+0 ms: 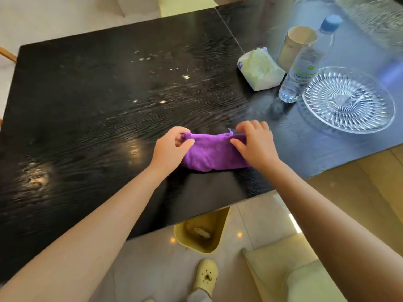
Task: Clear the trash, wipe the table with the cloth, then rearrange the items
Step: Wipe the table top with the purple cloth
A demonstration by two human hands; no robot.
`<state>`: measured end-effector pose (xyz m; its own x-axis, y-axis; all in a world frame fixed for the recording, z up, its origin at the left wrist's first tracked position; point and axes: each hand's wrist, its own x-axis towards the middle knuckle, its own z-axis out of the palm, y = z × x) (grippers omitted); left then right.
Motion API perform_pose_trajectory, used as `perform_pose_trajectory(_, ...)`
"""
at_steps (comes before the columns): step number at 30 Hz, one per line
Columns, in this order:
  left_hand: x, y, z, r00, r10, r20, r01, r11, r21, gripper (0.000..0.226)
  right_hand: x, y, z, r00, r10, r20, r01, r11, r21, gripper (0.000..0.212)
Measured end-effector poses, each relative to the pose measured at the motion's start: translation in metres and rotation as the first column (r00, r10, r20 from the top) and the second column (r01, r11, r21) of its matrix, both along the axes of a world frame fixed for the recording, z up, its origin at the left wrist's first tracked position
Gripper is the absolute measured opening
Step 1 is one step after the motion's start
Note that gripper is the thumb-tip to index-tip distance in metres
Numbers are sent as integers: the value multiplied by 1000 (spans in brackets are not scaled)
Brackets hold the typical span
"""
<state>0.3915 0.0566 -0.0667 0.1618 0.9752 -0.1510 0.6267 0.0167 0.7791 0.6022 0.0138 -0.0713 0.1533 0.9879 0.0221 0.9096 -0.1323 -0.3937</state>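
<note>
While near the table's point(65, 127) front edge:
Cloth point(212, 152): bunched, purple
Left hand point(172, 147): pinching its left end
Right hand point(254, 141): pinching its right end

On the worktop point(87, 105) there is one purple cloth point(212, 152), one tissue pack point(260, 69), one paper cup point(293, 45), one water bottle point(305, 62) and one glass dish point(349, 100). Two hands are in view, and one yellow bin point(201, 233) stands on the floor.
</note>
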Motion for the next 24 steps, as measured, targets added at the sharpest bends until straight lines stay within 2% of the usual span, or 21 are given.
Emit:
perform_pose_trajectory(2, -2, 15, -6, 998, 60, -35, -57, 995, 80, 31, -7, 9, -10, 961, 256, 108, -257, 966, -5, 56)
perform_pose_trajectory(4, -24, 22, -13, 984, 64, -164, -34, 984, 177, 39, -14, 10, -25, 818, 543, 191, -517, 839, -170, 69)
perform_pose_trajectory(6, -62, 23, -19, 944, 51, -326, 23, 976, 218, 45, -12, 14, -37, 736, 648, 194, -590, 755, -285, 71)
perform_pose_trajectory(8, -109, 20, -24, 868, 45, -494, 66, 976, 206, 50, -7, 22, -42, 748, 645, 159, -598, 758, -262, 69)
perform_pose_trajectory(11, -188, 10, -32, 728, 51, -684, 38, 993, 115, 54, -6, 28, -47, 761, 627, 165, -600, 778, -188, 63)
perform_pose_trajectory(14, -243, -8, -44, 598, -19, -801, 5, 1000, -20, 57, -16, 17, -57, 852, 503, 142, -494, 864, -98, 54)
perform_pose_trajectory(16, -254, -17, -52, 586, -37, -810, -14, 998, -56, 57, -24, 9, -62, 892, 432, 130, -427, 902, -66, 53)
perform_pose_trajectory(19, -251, -19, -56, 592, -16, -806, 4, 1000, -17, 56, -38, -1, -63, 933, 336, 126, -336, 942, -26, 50)
perform_pose_trajectory(24, -250, -24, -56, 608, -3, -794, 16, 1000, 8, 57, -73, -25, -59, 970, 217, 113, -214, 976, -42, 48)
